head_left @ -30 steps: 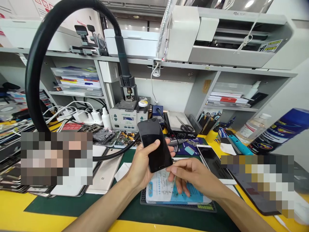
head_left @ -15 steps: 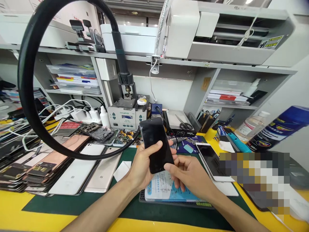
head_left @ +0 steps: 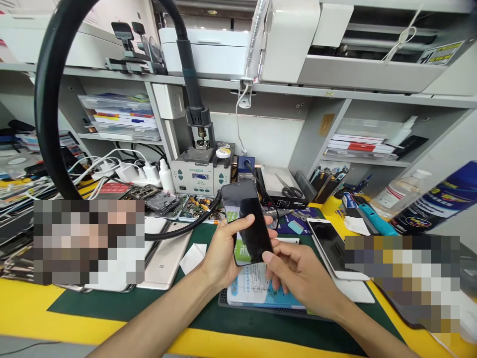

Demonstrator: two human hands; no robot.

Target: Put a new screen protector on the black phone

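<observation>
Near edge first: yellow tabletop [head_left: 33, 308], green mat [head_left: 89, 303] on it, both forearms reaching in over them. Right hand [head_left: 298, 273]: fingers loosely curled, thumb tip at the lower right corner of the black phone [head_left: 255, 219]; we can't tell whether they pinch it or just rest there. Left hand [head_left: 219, 253]: fingers closed around the phone, thumb across the front, fingertips showing past the far edge.

We place the phone in the air above a blue-and-white box [head_left: 242, 288], tilted, front up toward the camera. Done so far: it's off the tabletop and firmly in the left hand. It looks whole from the front; we see no part taken off, no tool in either hand. How much is left, we can't judge from this.

Phone looks: slim, dark glossy front, button at the bottom end, a green-and-white patch down one side that we'd call a reflection, not certain. Back not visible.

Farther out: pale-gold phone [head_left: 162, 263] and folded paper [head_left: 192, 257] on the left, white phone [head_left: 328, 243] on the right. Behind: tray of small parts [head_left: 203, 206], scissors [head_left: 288, 188], grey station [head_left: 201, 181]; farthest, a big white machine [head_left: 290, 40] above the shelf.
</observation>
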